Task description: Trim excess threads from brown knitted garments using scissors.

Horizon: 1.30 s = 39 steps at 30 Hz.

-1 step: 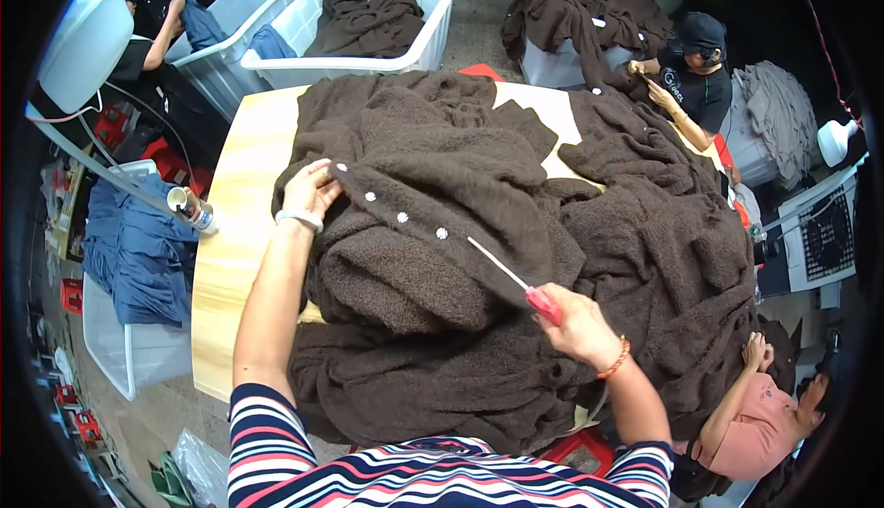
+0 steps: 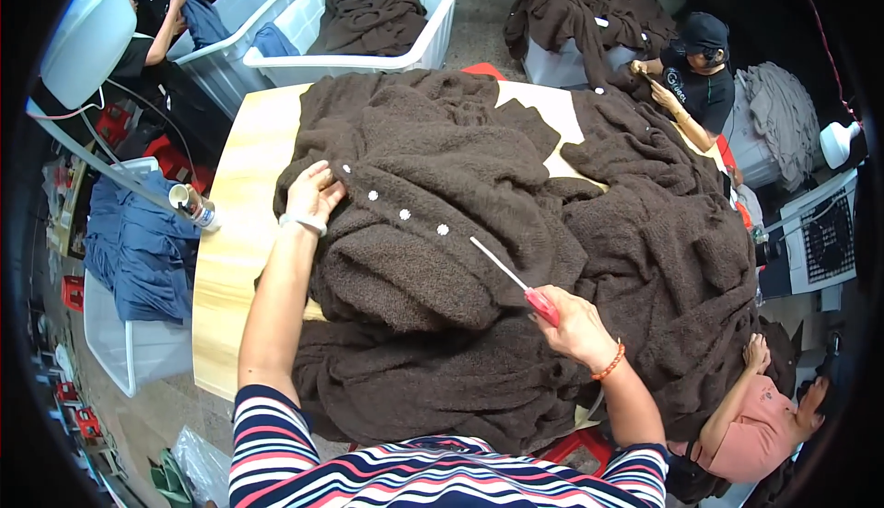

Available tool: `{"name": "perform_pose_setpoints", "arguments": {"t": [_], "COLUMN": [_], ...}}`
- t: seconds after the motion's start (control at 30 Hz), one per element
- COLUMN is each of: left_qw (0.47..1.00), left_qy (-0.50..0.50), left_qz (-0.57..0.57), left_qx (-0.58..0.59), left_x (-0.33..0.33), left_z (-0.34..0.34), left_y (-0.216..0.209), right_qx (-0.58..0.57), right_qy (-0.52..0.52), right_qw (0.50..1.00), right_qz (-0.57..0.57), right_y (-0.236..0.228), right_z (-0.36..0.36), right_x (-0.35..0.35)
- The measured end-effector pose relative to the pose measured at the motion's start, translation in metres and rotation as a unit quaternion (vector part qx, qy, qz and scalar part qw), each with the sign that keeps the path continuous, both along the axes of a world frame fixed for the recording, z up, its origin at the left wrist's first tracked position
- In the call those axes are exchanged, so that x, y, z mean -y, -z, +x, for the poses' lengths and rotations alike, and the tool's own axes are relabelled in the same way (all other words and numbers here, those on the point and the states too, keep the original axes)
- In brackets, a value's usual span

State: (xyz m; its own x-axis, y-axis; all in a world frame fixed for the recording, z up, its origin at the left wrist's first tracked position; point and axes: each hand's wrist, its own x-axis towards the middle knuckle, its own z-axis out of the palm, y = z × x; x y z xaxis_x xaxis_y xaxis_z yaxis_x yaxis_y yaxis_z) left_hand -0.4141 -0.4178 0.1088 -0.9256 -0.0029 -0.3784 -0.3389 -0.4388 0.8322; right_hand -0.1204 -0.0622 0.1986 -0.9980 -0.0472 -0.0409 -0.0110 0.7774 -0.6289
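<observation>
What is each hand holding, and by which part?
Right hand: the thin-shafted tool, by its red handle. Left hand: apparently the brown garment, by its edge.

So the pale wooden table (image 2: 221,324) is set on a greyish floor (image 2: 175,408), and it's pretty boxed in. A big whitish plastic tub (image 2: 359,64) is parked just past the far edge, and another bin (image 2: 106,347) is stuck off to the left, piled with blue cloth (image 2: 138,241). Red plastic pieces (image 2: 72,294) are scattered further left. A white housing (image 2: 87,38) is mounted upper left.
</observation>
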Motion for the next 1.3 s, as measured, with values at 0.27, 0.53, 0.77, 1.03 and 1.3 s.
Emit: {"name": "perform_pose_setpoints", "arguments": {"t": [0.27,0.53,0.77,1.03,1.3], "left_qw": [0.966,0.964,0.973,0.969,0.945], "left_qy": [0.012,-0.031,-0.029,0.059,0.134], "left_qz": [0.235,0.251,0.226,0.239,0.297], "left_qx": [0.109,0.078,0.037,0.017,-0.038], "left_x": [-0.037,-0.048,-0.045,-0.029,0.011], "left_z": [0.124,0.059,0.059,0.056,0.04], "left_y": [-0.074,-0.004,-0.002,-0.014,-0.031], "right_qx": [0.003,0.019,0.071,0.027,0.075], "right_qy": [0.014,-0.054,-0.117,-0.143,-0.118], "right_qw": [1.0,0.998,0.984,0.981,0.99], "right_qz": [-0.008,0.013,0.114,0.126,0.013], "right_y": [-0.024,-0.039,-0.048,-0.04,-0.049], "right_z": [0.002,-0.033,-0.082,-0.136,-0.116], "right_x": [0.0,0.031,0.069,0.119,0.102]}}
